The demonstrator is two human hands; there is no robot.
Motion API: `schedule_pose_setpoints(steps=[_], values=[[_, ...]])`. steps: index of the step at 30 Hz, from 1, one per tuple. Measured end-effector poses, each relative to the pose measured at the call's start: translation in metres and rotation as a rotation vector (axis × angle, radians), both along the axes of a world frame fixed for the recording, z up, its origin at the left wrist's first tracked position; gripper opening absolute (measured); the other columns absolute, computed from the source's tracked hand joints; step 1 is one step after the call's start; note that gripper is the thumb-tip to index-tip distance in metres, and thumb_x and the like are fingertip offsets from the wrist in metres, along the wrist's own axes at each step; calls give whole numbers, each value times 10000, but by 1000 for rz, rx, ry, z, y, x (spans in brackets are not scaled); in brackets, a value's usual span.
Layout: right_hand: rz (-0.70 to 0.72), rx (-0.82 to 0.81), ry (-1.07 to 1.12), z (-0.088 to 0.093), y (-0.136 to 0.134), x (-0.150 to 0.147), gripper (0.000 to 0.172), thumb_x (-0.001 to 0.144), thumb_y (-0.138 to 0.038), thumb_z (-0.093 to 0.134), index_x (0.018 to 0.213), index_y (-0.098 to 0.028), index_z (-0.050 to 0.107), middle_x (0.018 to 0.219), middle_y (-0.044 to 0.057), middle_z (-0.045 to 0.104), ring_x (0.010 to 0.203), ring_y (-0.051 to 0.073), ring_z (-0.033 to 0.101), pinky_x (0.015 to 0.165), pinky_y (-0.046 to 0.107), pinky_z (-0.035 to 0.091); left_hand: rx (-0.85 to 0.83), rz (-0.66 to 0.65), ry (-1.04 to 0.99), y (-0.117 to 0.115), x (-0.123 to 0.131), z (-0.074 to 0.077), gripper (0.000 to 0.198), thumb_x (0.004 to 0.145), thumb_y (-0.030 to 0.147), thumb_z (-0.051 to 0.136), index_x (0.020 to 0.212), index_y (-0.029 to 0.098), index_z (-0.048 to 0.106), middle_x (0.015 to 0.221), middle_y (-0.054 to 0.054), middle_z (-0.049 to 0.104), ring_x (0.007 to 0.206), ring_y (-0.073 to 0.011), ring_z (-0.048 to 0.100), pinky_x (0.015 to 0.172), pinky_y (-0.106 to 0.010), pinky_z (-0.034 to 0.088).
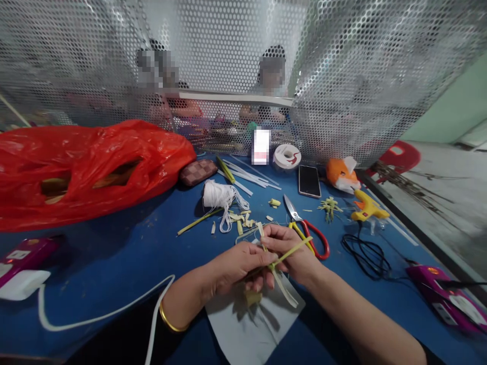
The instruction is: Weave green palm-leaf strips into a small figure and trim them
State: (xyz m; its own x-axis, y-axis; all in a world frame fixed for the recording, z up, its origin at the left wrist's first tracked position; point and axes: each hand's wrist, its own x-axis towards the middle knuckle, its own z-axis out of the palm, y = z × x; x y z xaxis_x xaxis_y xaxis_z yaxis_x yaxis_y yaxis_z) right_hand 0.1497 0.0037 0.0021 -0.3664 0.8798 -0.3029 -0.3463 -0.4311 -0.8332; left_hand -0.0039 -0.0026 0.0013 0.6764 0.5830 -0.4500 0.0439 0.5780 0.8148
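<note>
Both hands meet over a white sheet (243, 334) near the front of the table. My left hand (245, 258), a gold bangle on its wrist, pinches crossed pale green leaf strips (292, 249) between thumb and fingers. Closed on the same strips from the other side is my right hand (289, 248). One strip end points up right, another hangs down over the sheet. A short piece of leaf (252, 298) shows below the fingers. Just beyond the right hand lie scissors (300, 218) with red and yellow handles, their blades apart.
Leaf scraps (243, 220) and a spool of white string (216, 195) lie ahead. A red plastic bag (152, 147) fills the left. Rightward are a phone (309, 181), a yellow glue gun (367, 207) and its black cable (361, 256). A perforated metal screen (228, 45) stands behind, people beyond it.
</note>
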Motion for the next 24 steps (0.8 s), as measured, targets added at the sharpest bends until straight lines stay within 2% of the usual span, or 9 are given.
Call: schedule_pose_setpoints(steps=[2, 6, 10, 12, 14, 19, 22, 24], values=[[-33, -7, 3, -1, -2, -2, 341, 596, -356, 864, 651, -180, 576, 415, -82, 534, 251, 21, 295, 269, 156, 152, -4, -28, -12, 0, 0, -3, 404, 810, 494, 661, 879, 108, 755, 595, -39, 654, 382, -49, 448, 352, -175, 250], [-107, -5, 20, -6, -5, -6, 326, 579, -321, 871, 638, -168, 589, 460, -69, 542, 351, 37, 401, 338, 151, 248, -16, -79, -47, -3, 0, -6, 418, 803, 498, 673, 905, 105, 772, 578, -32, 630, 375, -43, 425, 343, -182, 210], [-136, 9, -10, -11, -4, -8, 331, 578, -342, 868, 641, -170, 593, 466, -69, 525, 375, 48, 402, 369, 170, 255, -39, -55, -47, -5, 2, -2, 419, 785, 504, 697, 870, 101, 773, 543, -17, 599, 373, -41, 412, 357, -183, 232], [-160, 17, -65, -13, 0, -7, 332, 591, -375, 861, 653, -169, 609, 460, -71, 515, 342, 42, 349, 351, 183, 213, -60, 28, -55, -6, 3, 1, 409, 775, 499, 712, 842, 99, 766, 529, -4, 582, 386, -41, 426, 386, -177, 277], [-209, 35, -109, -13, 5, -4, 342, 609, -420, 850, 692, -160, 644, 478, -67, 517, 349, 43, 340, 354, 190, 223, -74, 175, -74, -4, 4, 3, 404, 769, 491, 726, 855, 97, 760, 538, 2, 587, 417, -45, 460, 436, -173, 335], [-390, 97, -153, -11, 10, 2, 344, 637, -440, 840, 755, -172, 661, 620, -33, 587, 522, 91, 494, 491, 212, 388, -39, 536, -138, 8, -1, 5, 397, 804, 466, 719, 1012, 129, 742, 678, -35, 704, 615, -101, 621, 640, -211, 463], [-445, 76, -142, -14, 5, 0, 327, 635, -412, 848, 718, -186, 627, 632, -38, 579, 530, 95, 507, 509, 221, 402, -34, 649, -158, 13, -3, 6, 352, 792, 389, 754, 1053, 153, 739, 772, -61, 755, 795, -136, 678, 792, -227, 476], [-468, 23, -90, -18, 1, -4, 335, 634, -425, 842, 709, -191, 614, 634, -29, 587, 536, 106, 524, 510, 230, 417, -23, 692, -177, 13, -3, 8, 352, 761, 334, 788, 1061, 158, 741, 767, -57, 759, 808, -138, 679, 806, -222, 475]])
